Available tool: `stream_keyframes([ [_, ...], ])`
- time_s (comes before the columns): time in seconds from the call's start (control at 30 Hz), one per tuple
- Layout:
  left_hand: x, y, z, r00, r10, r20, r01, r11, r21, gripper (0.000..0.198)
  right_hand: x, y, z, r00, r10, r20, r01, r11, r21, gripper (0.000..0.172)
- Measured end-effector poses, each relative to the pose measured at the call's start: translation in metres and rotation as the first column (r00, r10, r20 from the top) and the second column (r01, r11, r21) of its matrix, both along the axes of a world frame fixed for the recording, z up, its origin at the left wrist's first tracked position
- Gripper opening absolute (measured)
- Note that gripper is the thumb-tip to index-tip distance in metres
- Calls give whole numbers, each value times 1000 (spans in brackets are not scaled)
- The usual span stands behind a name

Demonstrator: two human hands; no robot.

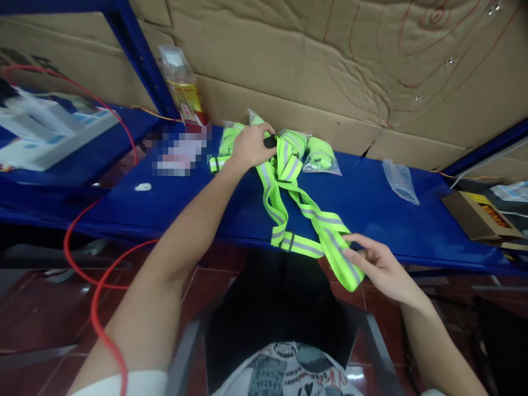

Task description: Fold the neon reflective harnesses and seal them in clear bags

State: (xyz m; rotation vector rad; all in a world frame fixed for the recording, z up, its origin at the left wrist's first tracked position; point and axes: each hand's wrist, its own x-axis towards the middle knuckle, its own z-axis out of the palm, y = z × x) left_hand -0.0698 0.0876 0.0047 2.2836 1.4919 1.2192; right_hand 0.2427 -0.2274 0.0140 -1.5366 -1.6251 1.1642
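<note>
A neon yellow-green reflective strap (332,242) with a grey stripe lies in loose loops over the blue table (371,198) and hangs past its front edge. My left hand (252,146) is closed at the far end of the bundle, fingers on a black buckle (270,142) and the webbing beside it. Low on the right, my right hand (377,264) pinches the edge of a hanging loop between thumb and fingers. A black slider (291,241) sits on the lower loop. Behind the left hand are bagged rolls of similar strap, partly hidden; another bagged roll (320,155) lies to the right.
A clear bottle (183,88) with a yellow-red label stands at the back left, near cardboard panels (268,55). An empty plastic bag (401,181) and an open carton (474,214) lie rightward. A red hose (97,308) loops along the left side.
</note>
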Motion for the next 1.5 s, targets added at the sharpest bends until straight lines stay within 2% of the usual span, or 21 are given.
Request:
stream_keyframes([
  [0.07,1,-4,2,999,-28,-41,28,999,14,33,1,-2,6,992,-15,129,0,993,116,34],
  [0.1,2,-6,3,997,-39,-63,40,999,14,34,3,-1,9,980,-72,184,33,978,206,28],
  [0.13,3,-8,4,996,-47,-82,48,999,11,36,4,1,13,963,-155,222,81,946,313,23],
  [0.2,6,-12,8,993,-71,-95,71,997,2,39,4,10,21,918,-321,234,160,839,521,26],
  [0.27,12,-17,11,990,-131,-51,131,991,-8,40,-3,25,27,901,-374,222,161,762,627,26],
  [0.33,19,-21,14,976,-214,32,215,976,-35,40,-18,45,29,920,-288,267,68,787,613,33],
  [0.4,26,-27,17,956,-274,104,281,958,-65,38,-37,72,27,916,-189,355,-61,807,587,62],
  [0.5,32,-36,18,933,-342,115,353,931,-89,37,-60,114,17,840,-120,529,-277,743,609,90],
  [0.57,33,-39,17,917,-390,82,397,911,-109,37,-67,138,10,778,-47,626,-428,690,583,92],
  [0.63,30,-41,17,910,-414,42,415,901,-125,38,-66,155,4,759,-7,651,-474,680,559,80],
  [0.73,25,-42,17,917,-398,-36,389,911,-138,40,-54,171,-2,854,-10,519,-361,707,608,49],
  [0.83,22,-44,20,907,-417,-56,401,897,-185,58,-34,189,-6,986,-85,146,-27,774,633,19],
  [0.87,22,-45,20,889,-457,-32,441,873,-208,71,-28,197,-8,990,-140,-11,119,790,602,16],
  [0.93,23,-46,20,837,-546,11,532,811,-242,93,-17,212,-10,923,-268,-274,374,787,490,24],
  [1.0,25,-46,18,824,-564,-51,537,807,-247,93,-8,224,-10,833,-360,-420,513,786,345,33],
  [1.07,29,-46,15,846,-491,-210,455,868,-198,78,-1,231,-9,782,-393,-483,545,807,226,39],
  [1.13,32,-45,13,861,-375,-344,372,925,-79,72,4,233,-7,761,-386,-521,540,822,179,42],
  [1.23,34,-45,10,887,-221,-405,295,947,128,74,14,234,-4,767,-356,-534,526,826,205,42],
  [1.3,35,-45,8,897,-164,-410,266,941,207,65,23,236,-5,770,-372,-519,538,816,212,41],
  [1.4,37,-49,5,878,-208,-432,323,922,212,42,40,239,-11,753,-447,-483,578,800,160,40],
  [1.5,46,-60,2,845,-350,-403,418,904,91,23,59,238,-19,759,-471,-449,581,801,141,52],
])
